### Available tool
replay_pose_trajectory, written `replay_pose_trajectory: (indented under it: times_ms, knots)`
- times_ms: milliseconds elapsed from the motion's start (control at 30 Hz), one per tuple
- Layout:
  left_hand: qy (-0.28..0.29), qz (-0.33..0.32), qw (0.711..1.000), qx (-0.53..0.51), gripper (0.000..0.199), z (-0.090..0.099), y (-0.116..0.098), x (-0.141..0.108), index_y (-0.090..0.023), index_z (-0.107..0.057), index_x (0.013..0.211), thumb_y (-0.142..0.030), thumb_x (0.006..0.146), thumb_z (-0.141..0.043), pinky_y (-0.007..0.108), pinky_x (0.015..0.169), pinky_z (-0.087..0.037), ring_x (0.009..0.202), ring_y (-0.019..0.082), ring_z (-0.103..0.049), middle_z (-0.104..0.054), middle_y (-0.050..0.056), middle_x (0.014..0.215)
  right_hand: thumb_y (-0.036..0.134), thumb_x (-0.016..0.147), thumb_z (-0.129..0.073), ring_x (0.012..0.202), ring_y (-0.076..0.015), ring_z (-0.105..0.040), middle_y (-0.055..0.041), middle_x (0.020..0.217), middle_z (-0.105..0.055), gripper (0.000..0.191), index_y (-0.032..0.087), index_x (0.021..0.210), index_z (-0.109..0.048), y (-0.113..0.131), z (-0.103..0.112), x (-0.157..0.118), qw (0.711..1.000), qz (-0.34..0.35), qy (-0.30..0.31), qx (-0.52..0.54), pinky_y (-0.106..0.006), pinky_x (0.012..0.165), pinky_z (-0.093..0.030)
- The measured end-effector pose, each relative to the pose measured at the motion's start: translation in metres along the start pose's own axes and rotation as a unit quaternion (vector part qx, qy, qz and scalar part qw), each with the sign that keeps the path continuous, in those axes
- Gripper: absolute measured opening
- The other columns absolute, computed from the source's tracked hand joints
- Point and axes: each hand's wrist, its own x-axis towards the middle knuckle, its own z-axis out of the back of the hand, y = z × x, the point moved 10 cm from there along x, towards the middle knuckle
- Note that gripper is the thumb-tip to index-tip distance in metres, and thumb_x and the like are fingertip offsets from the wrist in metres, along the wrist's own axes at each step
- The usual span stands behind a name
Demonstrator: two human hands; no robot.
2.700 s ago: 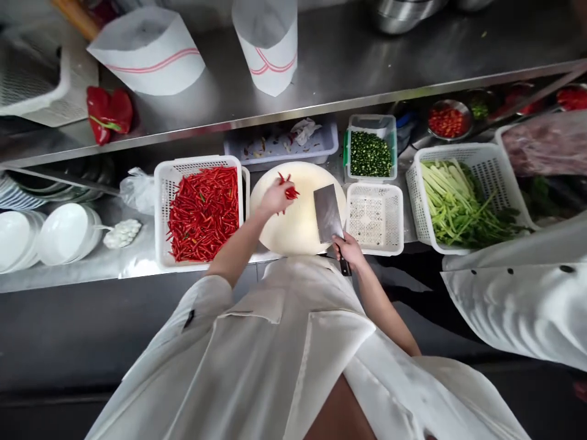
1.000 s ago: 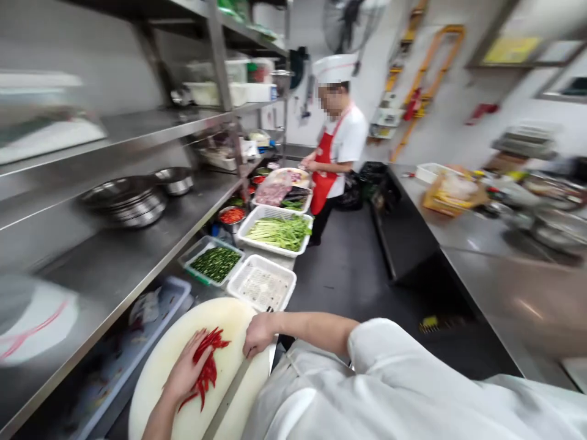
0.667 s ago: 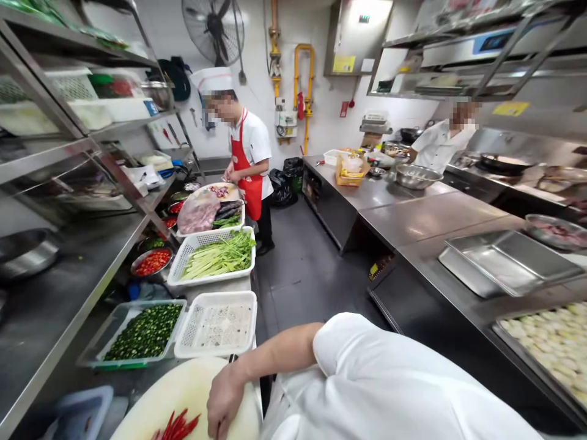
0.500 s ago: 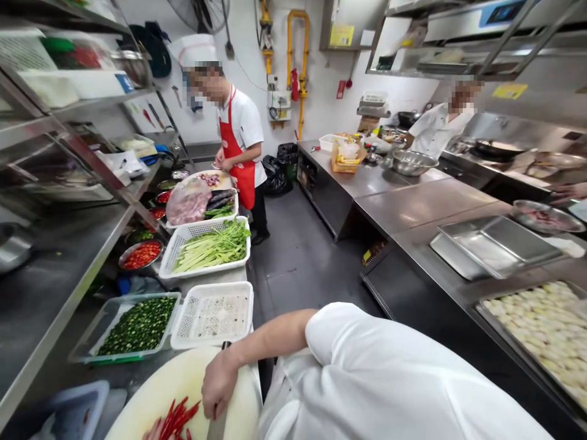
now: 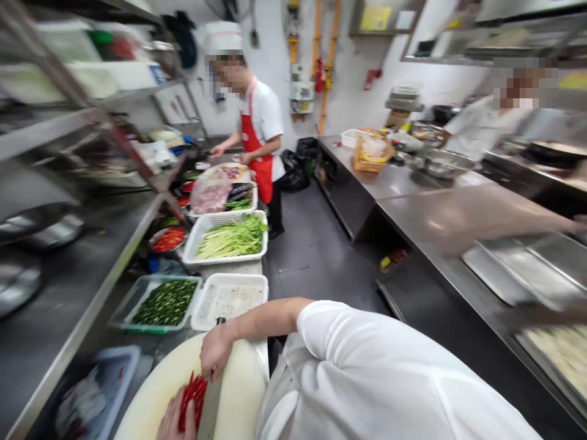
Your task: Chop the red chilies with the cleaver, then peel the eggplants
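Observation:
My right hand (image 5: 215, 351) is closed round a cleaver (image 5: 210, 406), its dark handle end showing behind the wrist. The blade stands on the round, pale cutting board (image 5: 243, 382), against the right side of a bunch of red chili peppers (image 5: 193, 391). At the bottom edge, my left hand (image 5: 174, 418) grips the bunch from the near left, fingers on one side and thumb by the blade. Part of that hand is cut off by the frame.
Behind the board stand a white basket (image 5: 229, 299), a tub of chopped green pieces (image 5: 162, 304) and a basket of green stalks (image 5: 229, 235). A blue-grey bin (image 5: 121, 379) sits left. Beyond, a co-worker in a red apron (image 5: 254, 146) stands at the counter. Another person (image 5: 477, 125) is at right.
The view has swung left. My left hand has come further into view onto the chili peppers, which now lie bunched against the blade. The aproned co-worker's hands have moved apart.

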Motion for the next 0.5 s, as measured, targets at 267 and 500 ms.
replay_pose_trajectory:
  times_ms: [267,500]
  knots:
    - [0.021,0.206,0.968,-0.142,0.040,0.023,0.010,-0.067,-0.040,-0.082,0.124,-0.054,0.092,-0.062,0.042,0.119,-0.057,0.128,0.024,-0.077,-0.081,-0.009,0.134,0.034,0.107,-0.044,0.083,-0.0102,-0.068,0.0064,0.061,-0.068,0.049,0.014,0.072,-0.072,0.047,0.030,-0.028,0.980,0.011,0.087,-0.179,-0.020,0.082,-0.039]
    - [0.001,0.196,0.978,-0.072,0.037,0.028,0.038,-0.079,-0.025,-0.077,0.140,-0.041,0.108,-0.065,0.045,0.135,-0.041,0.152,0.024,-0.059,-0.072,0.007,0.151,0.055,0.108,-0.060,0.089,-0.0247,-0.077,-0.0095,0.100,-0.085,0.038,0.026,0.113,-0.085,-0.004,-0.028,0.004,0.918,0.108,0.222,-0.311,-0.029,0.081,-0.048]
